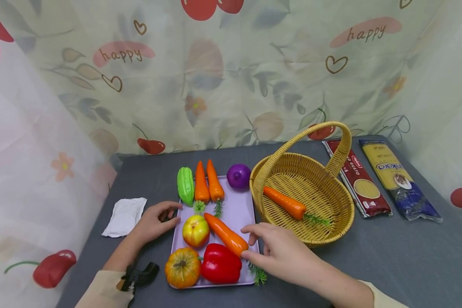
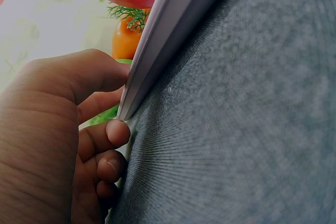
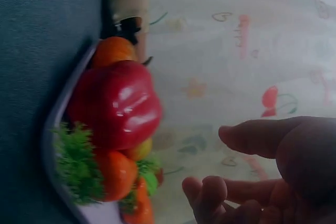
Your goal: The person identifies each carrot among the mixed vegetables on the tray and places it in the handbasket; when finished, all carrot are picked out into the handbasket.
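My left hand [image 1: 155,221] rests at the left rim of a lilac tray [image 1: 239,209], thumb and fingertips touching the edge, fingers loosely bent. My right hand [image 1: 282,256] hovers by the tray's right side, thumb and fingers spread with nothing between them, near the leafy end of a carrot [image 1: 228,235]. That carrot lies slantwise beside a red bell pepper [image 1: 221,264]. Also on the tray are a small pumpkin [image 1: 183,268], a red-yellow apple-like fruit [image 1: 196,231], two more carrots [image 1: 201,184], a green bumpy gourd [image 1: 185,186] and a purple onion-like ball [image 1: 238,176].
A wicker basket [image 1: 344,214] with a tall handle stands right of the tray, holding one carrot [image 1: 286,203]. Two pasta packs, one red [image 1: 358,179] and one yellow-blue [image 1: 400,179], lie farther right. A white packet [image 1: 125,217] lies left. A patterned curtain [image 1: 235,85] closes the back.
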`<action>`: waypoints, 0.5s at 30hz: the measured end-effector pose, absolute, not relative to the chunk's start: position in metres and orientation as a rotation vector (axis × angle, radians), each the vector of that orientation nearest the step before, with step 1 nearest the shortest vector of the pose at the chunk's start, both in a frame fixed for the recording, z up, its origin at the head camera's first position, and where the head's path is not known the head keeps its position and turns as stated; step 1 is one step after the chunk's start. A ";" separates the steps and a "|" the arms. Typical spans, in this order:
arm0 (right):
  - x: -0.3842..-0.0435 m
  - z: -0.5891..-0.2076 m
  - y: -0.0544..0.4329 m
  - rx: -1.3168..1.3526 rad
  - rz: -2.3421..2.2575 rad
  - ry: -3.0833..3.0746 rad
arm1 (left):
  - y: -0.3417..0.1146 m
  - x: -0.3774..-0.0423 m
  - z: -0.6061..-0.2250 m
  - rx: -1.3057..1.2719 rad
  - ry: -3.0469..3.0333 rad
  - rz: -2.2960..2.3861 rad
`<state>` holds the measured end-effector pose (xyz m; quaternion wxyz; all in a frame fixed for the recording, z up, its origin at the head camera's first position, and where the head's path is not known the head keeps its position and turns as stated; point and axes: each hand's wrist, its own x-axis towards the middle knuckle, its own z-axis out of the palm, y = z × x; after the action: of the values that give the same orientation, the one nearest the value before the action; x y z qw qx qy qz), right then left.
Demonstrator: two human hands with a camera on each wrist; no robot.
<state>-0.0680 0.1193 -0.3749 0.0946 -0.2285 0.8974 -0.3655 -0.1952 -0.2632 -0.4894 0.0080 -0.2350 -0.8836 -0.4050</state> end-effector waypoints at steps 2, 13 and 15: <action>-0.071 -0.383 0.116 -0.653 -1.059 2.669 | -0.263 -0.195 -0.490 -0.737 -2.761 -1.269; -0.082 -0.423 0.104 -0.645 -0.990 2.745 | -0.263 -0.194 -0.489 -0.731 -2.757 -1.266; -0.084 -0.428 0.103 -0.631 -0.977 2.737 | -0.263 -0.194 -0.489 -0.732 -2.762 -1.264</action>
<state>-0.0842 0.1034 -0.4285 0.0837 -0.2116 0.9171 -0.3272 -0.1945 -0.2626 -0.4890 0.0089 -0.2342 -0.8840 -0.4045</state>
